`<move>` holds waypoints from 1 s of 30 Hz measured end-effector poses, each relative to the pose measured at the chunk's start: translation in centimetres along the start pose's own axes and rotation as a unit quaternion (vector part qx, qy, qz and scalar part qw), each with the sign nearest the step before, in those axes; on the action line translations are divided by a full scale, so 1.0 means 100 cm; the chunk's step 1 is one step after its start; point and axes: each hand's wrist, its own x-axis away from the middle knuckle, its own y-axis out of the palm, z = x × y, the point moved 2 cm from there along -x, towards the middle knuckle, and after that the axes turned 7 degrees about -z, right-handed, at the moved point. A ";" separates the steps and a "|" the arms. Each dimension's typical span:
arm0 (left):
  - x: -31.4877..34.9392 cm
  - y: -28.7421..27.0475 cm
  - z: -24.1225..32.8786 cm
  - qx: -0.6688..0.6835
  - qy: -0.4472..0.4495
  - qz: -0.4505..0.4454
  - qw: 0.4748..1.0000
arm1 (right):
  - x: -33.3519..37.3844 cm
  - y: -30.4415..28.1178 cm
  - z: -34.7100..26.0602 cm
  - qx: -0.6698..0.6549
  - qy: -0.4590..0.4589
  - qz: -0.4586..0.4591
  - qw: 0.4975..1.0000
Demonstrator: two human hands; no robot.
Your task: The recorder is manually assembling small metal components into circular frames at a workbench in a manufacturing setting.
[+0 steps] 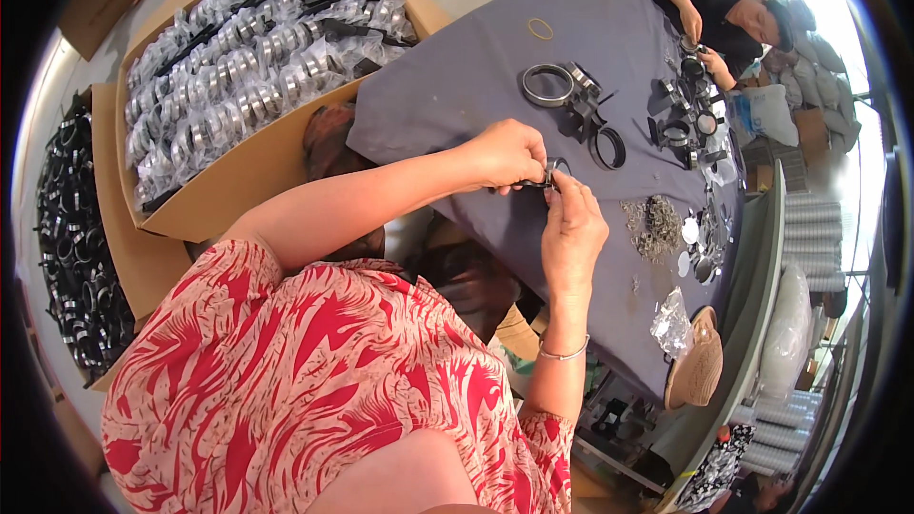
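Over the near side of the cloth-covered table (438, 76), my left hand (509, 154) and my right hand (575, 214) meet at a small black ring-shaped part (558, 166) with a shiny edge. My left fingers pinch its left side, while my right thumb and fingers grip it from the right. Its lower portion is partly hidden by my fingertips. Just beyond my hands lie a black ring with a silvery rim (547, 85) and another black ring (606, 148), among black bracket-like pieces (583, 114).
A cardboard box (228, 192) of plastic-wrapped rings stands at left, beside another holding bare black rings (81, 247). Across the table, a co-worker (709, 0) handles black parts. Small metal pieces (657, 228), a clear bag (672, 324) and a straw hat (695, 362) lie at right.
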 end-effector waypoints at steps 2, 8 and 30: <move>0.001 0.003 0.002 0.017 0.003 0.001 1.000 | 0.002 0.002 -0.003 0.086 -0.041 0.037 0.995; -0.002 0.002 0.000 0.009 -0.008 0.001 1.000 | -0.004 -0.003 -0.011 0.083 -0.039 0.006 0.996; 0.004 0.004 0.006 0.008 0.006 0.017 1.000 | -0.021 -0.008 0.007 0.090 -0.117 -0.026 0.989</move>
